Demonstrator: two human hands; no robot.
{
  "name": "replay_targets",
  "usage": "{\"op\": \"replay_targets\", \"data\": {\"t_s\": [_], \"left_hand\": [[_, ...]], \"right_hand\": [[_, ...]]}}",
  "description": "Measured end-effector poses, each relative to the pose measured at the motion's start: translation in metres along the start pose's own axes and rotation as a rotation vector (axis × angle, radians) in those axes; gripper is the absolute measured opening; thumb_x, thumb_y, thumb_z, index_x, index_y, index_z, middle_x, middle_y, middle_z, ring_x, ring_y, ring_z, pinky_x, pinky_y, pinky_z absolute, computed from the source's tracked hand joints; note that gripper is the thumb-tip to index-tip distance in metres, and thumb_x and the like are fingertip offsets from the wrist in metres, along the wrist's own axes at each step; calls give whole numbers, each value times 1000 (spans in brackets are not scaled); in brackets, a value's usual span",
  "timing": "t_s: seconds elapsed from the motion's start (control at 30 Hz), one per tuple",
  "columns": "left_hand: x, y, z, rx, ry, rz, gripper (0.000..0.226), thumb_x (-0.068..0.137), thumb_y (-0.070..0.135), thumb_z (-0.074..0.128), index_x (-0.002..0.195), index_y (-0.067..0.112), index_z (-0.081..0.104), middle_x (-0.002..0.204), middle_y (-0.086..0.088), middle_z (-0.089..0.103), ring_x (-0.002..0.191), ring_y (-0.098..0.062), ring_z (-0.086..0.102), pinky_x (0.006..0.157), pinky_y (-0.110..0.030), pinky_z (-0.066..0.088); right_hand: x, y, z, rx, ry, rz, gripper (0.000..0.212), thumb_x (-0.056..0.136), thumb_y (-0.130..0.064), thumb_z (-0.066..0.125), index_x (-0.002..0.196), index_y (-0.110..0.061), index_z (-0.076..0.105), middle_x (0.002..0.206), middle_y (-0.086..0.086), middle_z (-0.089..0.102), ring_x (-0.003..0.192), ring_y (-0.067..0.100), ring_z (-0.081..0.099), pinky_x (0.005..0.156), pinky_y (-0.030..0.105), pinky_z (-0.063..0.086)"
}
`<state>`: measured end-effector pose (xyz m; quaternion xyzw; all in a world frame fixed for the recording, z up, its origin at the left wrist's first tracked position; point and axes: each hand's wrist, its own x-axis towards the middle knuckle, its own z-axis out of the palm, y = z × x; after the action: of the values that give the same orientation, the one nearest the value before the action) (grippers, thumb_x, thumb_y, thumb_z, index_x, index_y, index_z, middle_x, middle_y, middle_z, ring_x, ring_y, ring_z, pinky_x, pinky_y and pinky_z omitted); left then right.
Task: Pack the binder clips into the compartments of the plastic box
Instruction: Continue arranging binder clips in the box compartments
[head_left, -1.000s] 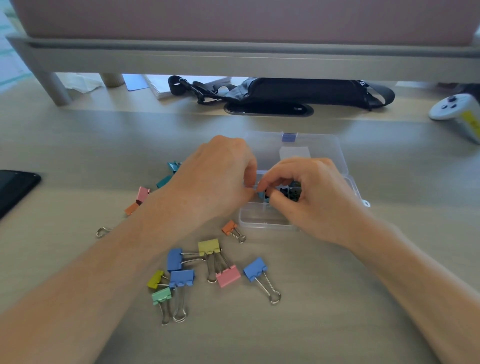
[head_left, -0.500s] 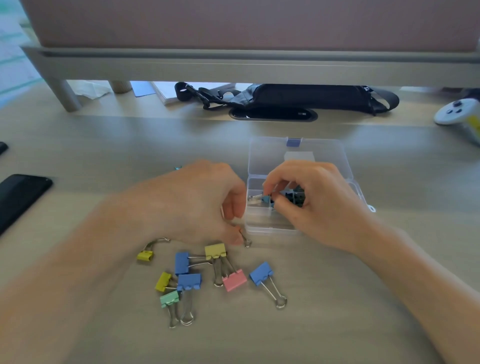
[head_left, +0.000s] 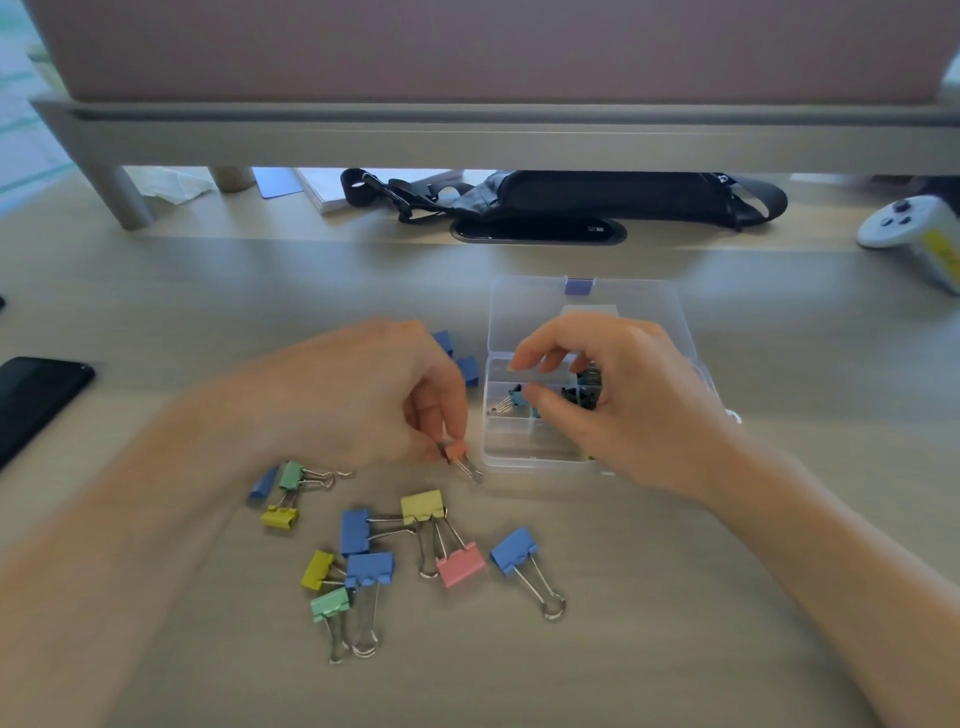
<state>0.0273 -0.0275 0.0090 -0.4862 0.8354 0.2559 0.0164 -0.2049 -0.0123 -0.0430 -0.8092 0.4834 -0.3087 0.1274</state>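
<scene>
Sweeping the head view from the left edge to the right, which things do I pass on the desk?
black phone → left hand → orange binder clip pinched by that hand → plastic box → white controller

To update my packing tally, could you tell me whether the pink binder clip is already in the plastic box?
No, the pink binder clip lies on the desk, outside the plastic box.

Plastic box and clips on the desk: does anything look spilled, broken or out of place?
Nothing stands out. The plastic box sits flat with its lid open, and the loose binder clips lie scattered beside it, some overlapping, simply waiting to be packed. The left hand pinches an orange clip.
</scene>
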Motion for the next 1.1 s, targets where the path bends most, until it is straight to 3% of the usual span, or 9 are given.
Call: {"op": "replay_targets", "data": {"t_s": [0.1, 0.17, 0.3, 0.47, 0.57, 0.67, 0.8, 1.0, 1.1], "left_hand": [[1, 0, 1, 12, -1, 6, 11, 78, 32, 84, 82, 36, 75, 78, 27, 70, 74, 5, 67, 74, -26, 58], [2, 1, 0, 42, 38, 20, 16, 77, 32, 83, 84, 38, 70, 86, 33, 65, 77, 7, 65, 67, -15, 53], [-5, 10, -2, 29, 109, 47, 10, 81, 35, 78, 80, 34, 68, 87, 31, 64, 78, 8, 61, 63, -11, 47], [-15, 29, 6, 66, -87, 77, 26, 71, 52, 85, 91, 42, 71, 88, 29, 68, 85, 9, 64, 73, -17, 54], [-14, 38, 13, 139, -104, 77, 24, 73, 45, 87, 91, 37, 74, 80, 24, 70, 82, 10, 64, 73, -16, 54], [-11, 43, 16, 144, -133, 70, 16, 78, 37, 85, 89, 34, 75, 78, 21, 71, 78, 10, 65, 65, -5, 46], [-11, 42, 16, 190, -96, 66, 14, 79, 32, 84, 83, 35, 71, 76, 20, 70, 74, 9, 65, 62, -6, 46], [-8, 35, 18, 203, -27, 111, 15, 79, 24, 83, 84, 36, 76, 75, 19, 70, 75, 10, 64, 60, -7, 47], [-7, 28, 11, 57, 14, 118, 14, 77, 29, 85, 80, 39, 76, 78, 22, 69, 74, 9, 65, 62, -11, 48]], "right_hand": [[2, 1, 2, -14, -49, -28, 11, 92, -21, 78, 100, -28, 79, 96, -21, 67, 93, -1, 62, 84, 14, 49], [0, 2, 3, -46, -44, -65, 11, 93, -21, 75, 100, -26, 81, 98, -19, 70, 93, 3, 64, 84, 28, 55], [-4, 3, -1, -78, -14, -110, 17, 94, -19, 68, 101, -22, 83, 101, -13, 74, 92, 6, 67, 81, 34, 59], [-6, 2, -2, -64, -42, -128, 34, 93, -30, 53, 103, -21, 84, 103, -12, 75, 94, 7, 68, 81, 36, 60], [-6, 1, -3, -66, -50, -119, 34, 92, -29, 53, 104, -22, 84, 104, -14, 74, 95, 4, 67, 83, 33, 59], [-7, 2, -3, -62, -45, -99, 29, 90, -22, 59, 104, -23, 84, 104, -15, 74, 95, 3, 66, 84, 26, 57], [-8, 3, -3, -54, -50, -80, 27, 89, -19, 61, 103, -24, 84, 104, -16, 73, 97, 1, 63, 82, 9, 47], [-8, 4, -4, -41, -66, -70, 27, 90, -15, 63, 105, -24, 84, 106, -16, 72, 98, 1, 64, 87, 20, 54], [-7, 4, -5, -17, -74, -57, 27, 90, -14, 64, 105, -25, 84, 105, -17, 72, 97, 0, 64, 87, 14, 50]]}}
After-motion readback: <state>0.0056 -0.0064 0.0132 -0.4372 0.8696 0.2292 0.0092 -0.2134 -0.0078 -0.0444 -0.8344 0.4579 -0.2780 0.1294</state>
